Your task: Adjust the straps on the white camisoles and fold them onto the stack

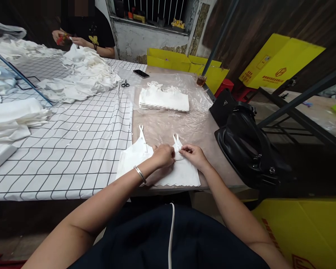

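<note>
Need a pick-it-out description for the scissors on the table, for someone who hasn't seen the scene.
Start at the table's checked cloth and follow its right edge away from the person, past the neat stack of folded white tops. The scissors lie just left of that stack, beside the loose heap of white garments. They are small and dark, and unlike the flat black phone beyond, have two finger loops.

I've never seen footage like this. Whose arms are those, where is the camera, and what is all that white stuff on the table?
The camera sits on a person's head, looking down at their own two bare hands. The left hand and right hand both pinch a white camisole near its right strap, flat on the table. Farther back lie a folded stack of white garments, a loose heap of white garments, scissors and a phone. A black handbag sits at the right. The hands at top left belong to another person.
</note>
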The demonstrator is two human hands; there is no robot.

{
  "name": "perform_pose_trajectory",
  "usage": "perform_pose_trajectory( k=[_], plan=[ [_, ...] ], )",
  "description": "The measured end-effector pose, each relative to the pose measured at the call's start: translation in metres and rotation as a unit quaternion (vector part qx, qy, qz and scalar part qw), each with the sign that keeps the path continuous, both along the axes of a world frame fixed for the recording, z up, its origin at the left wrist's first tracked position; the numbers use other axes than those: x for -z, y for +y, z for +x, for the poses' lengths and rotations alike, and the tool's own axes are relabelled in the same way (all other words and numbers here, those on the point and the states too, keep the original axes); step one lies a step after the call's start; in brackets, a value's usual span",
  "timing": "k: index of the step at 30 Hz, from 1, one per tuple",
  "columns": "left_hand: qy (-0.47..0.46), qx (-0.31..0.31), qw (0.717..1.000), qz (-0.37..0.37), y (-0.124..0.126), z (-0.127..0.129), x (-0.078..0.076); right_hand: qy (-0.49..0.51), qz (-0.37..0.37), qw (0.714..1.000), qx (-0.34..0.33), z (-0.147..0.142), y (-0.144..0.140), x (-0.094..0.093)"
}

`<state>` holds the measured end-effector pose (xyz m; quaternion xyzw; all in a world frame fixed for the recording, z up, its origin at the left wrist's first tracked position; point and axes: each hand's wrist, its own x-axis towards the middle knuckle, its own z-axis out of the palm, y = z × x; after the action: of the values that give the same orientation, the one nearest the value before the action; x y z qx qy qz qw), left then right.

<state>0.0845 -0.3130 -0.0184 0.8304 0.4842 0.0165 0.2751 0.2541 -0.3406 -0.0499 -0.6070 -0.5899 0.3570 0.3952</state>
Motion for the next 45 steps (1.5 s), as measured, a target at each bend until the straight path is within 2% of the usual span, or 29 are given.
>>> perform_pose_trajectory(
  k=[6,11,14,19,22,27,32,37,45],
  plan=[
    [-0.005,-0.011,1.0,0.02,-0.004,-0.005,-0.002,-0.043,-0.008,0.999,-0.007,-0.002,-0.006,0.0],
    [0.024,-0.001,1.0,0.002,-0.001,-0.005,-0.009,-0.023,-0.01,1.0,-0.007,-0.001,-0.006,0.001],
    [0.015,0.01,1.0,-0.003,-0.001,-0.004,-0.006,-0.018,-0.005,1.0,0.003,0.0,-0.005,0.002],
    [0.001,0.024,0.999,0.033,-0.006,-0.005,0.001,-0.022,-0.017,1.0,-0.011,0.0,-0.007,0.0],
    [-0.003,0.007,1.0,0.028,-0.008,-0.007,0.001,-0.022,-0.024,0.999,-0.015,-0.001,-0.009,-0.002],
    [-0.01,-0.028,1.0,-0.003,-0.007,-0.008,-0.003,-0.009,-0.002,1.0,0.016,-0.002,-0.009,-0.005],
    [-0.09,-0.062,0.994,-0.025,-0.006,-0.007,0.001,-0.016,0.045,0.999,0.01,-0.003,-0.012,-0.005],
    [-0.128,-0.07,0.989,-0.022,-0.008,-0.01,0.005,-0.022,0.072,0.997,-0.003,-0.001,-0.014,-0.003],
    [-0.141,-0.072,0.987,-0.033,-0.011,-0.011,0.003,-0.035,0.079,0.996,-0.001,-0.002,-0.016,0.001]
  ],
)
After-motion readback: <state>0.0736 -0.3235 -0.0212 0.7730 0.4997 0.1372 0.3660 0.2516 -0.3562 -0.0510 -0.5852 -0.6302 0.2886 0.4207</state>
